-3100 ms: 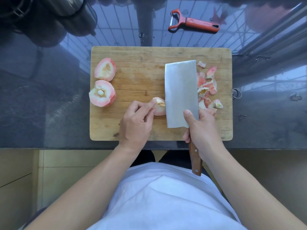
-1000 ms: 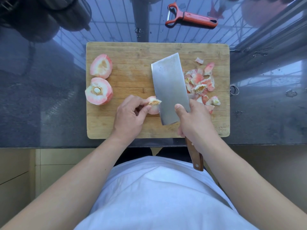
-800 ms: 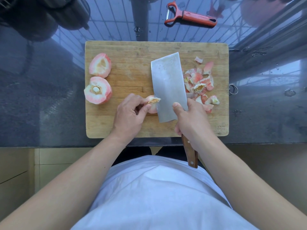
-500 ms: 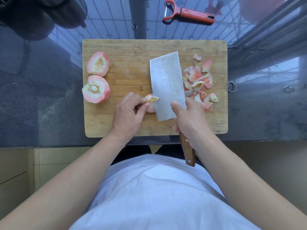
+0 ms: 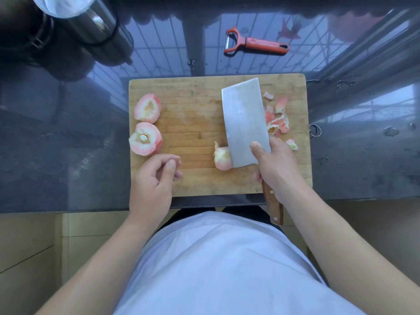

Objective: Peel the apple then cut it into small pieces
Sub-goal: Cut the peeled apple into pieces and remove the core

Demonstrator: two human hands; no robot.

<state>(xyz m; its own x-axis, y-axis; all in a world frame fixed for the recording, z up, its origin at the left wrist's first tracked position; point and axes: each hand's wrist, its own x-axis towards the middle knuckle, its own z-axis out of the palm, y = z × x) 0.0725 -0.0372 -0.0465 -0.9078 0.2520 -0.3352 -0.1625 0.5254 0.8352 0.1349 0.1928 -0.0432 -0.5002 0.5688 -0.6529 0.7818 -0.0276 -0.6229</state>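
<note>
apple chunk [image 5: 221,159] lies near the middle of the cutting board [image 5: 195,103], toward its near edge, peeled and pale with pink blush, pressed against the left face of the cleaver [image 5: 244,119]. right hand [image 5: 276,169] grasps the cleaver at the top of its wooden handle, thumb laid flat on the blade's face; blade stands on the board, its tip pointing away from the person. handle end sticks out past the counter edge. left hand [image 5: 154,176] hovers over the near left part of the board, fingers loosely curled, thumb touching a fingertip, holding nothing, apart from the chunk. two larger apple pieces sit at the board's left edge: one with core and seed showing [image 5: 145,142], one hollowed [image 5: 147,108] just beyond it. heap of cut bits [image 5: 278,120] right of the blade, partly hidden by it. red peeler [image 5: 256,44] on the dark glossy counter [image 5: 68,133] beyond the board. metal pot [image 5: 75,17] at far left corner.
</note>
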